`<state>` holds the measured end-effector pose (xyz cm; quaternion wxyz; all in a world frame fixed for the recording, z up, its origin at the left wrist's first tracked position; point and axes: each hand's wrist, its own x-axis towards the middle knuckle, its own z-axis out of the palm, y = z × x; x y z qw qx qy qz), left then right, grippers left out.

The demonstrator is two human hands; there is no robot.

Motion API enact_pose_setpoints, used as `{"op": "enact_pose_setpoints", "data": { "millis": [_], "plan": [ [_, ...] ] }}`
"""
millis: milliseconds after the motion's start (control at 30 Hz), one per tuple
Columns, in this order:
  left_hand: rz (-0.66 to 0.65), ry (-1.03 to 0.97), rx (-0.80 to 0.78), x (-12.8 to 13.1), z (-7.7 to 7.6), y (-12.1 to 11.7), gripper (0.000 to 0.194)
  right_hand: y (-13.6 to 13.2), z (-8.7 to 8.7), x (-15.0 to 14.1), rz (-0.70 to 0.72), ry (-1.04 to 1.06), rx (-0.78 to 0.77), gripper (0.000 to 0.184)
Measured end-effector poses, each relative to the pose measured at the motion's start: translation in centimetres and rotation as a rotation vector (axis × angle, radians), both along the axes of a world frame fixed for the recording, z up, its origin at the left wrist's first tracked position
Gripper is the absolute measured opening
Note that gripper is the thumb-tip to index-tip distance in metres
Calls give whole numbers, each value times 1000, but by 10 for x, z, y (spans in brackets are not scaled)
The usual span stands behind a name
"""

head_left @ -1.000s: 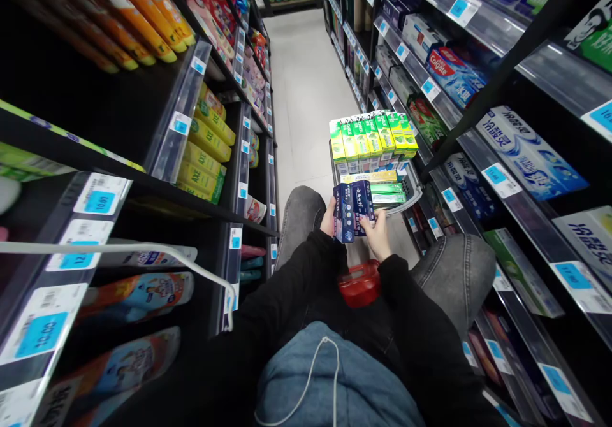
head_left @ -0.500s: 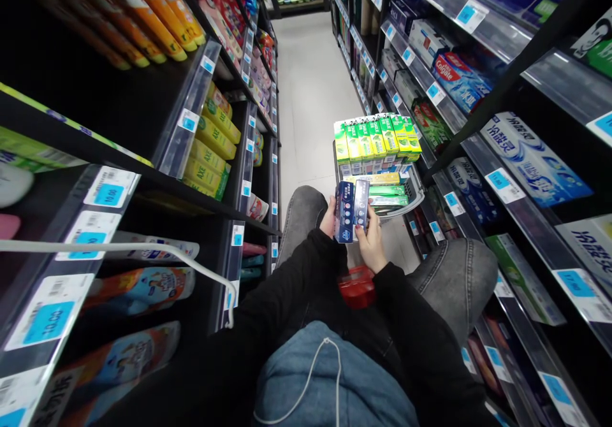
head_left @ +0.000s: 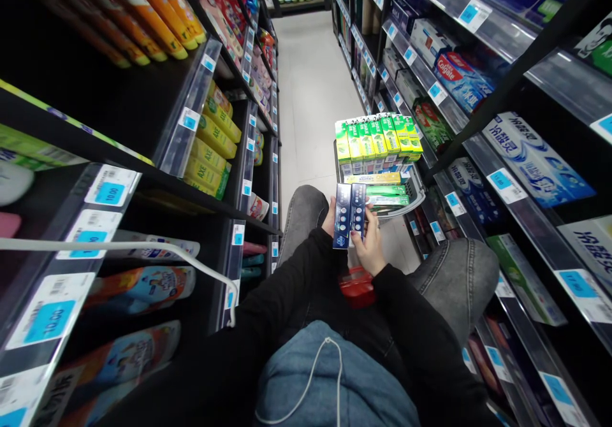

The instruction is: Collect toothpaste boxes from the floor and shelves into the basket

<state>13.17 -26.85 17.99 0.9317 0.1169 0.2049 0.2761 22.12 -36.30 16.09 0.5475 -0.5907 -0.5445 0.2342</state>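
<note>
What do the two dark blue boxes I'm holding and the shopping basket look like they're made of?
Dark blue boxes: probably printed cardboard, perhaps slightly glossy, judging by flat faces and straight edges. Shopping basket: likely smooth grey plastic, given its rounded rim and perforated wall.

One camera, worn on the head, faces forward and steeply down. The person's blue shirt (head_left: 339,369) is nearest the lens, cut off at 6 o'clock, while the aisle floor (head_left: 306,83) runs away to 12 o'clock, ending at a distant rack (head_left: 299,8). The wide view spans both sides: the left shelf (head_left: 119,105) at 9 o'clock and the right shelf (head_left: 559,79) toward 2 o'clock both run out of frame. The fingers (head_left: 373,223) appear just off centre toward 4 o'clock, seen from above, with the basket (head_left: 417,199) beyond toward 2 o'clock.
</note>
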Motion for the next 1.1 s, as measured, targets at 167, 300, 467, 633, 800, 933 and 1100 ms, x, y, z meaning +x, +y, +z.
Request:
{"op": "enact_pose_setpoints", "data": {
  "millis": [167,300,467,633,800,933,1100],
  "plan": [
    [18,0,7,-1,-6,-1,86,-1,-2,-2,-4,-75,6,66],
    [25,9,3,-3,-9,-1,82,-2,-3,-1,-22,-134,25,66],
    [29,29,-6,-5,-13,-1,78,-3,-2,0,3,-140,23,66],
    [27,66,-26,0,-20,5,77,1,-2,-3,-84,-122,-43,72],
    [-4,120,-50,8,-25,8,59,7,-11,0,-234,-52,-181,78],
    [-66,282,-96,14,-29,4,48,10,-24,7,-194,91,-320,79],
    [-34,277,-57,16,-36,3,54,13,-34,14,-175,262,-375,46]
  ]
}}
